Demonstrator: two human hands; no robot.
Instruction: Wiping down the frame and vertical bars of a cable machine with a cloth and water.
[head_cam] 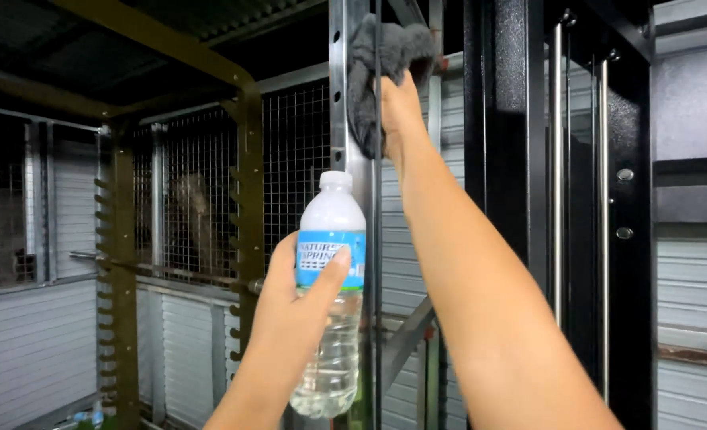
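My left hand (293,306) grips a clear plastic water bottle (329,318) with a white cap and a blue label, held upright in front of me. The bottle is partly filled with clear liquid. My right hand (401,107) is raised high and presses a dark grey cloth (373,60) against a perforated grey metal upright (341,95). A thin black cable runs down in front of the cloth and the upright.
A black metal frame (513,159) with chrome guide rods (558,175) stands to the right. An olive-green rack post (250,199) with pegs and wire mesh panels (186,191) fill the left. Corrugated grey wall panels (696,295) lie behind.
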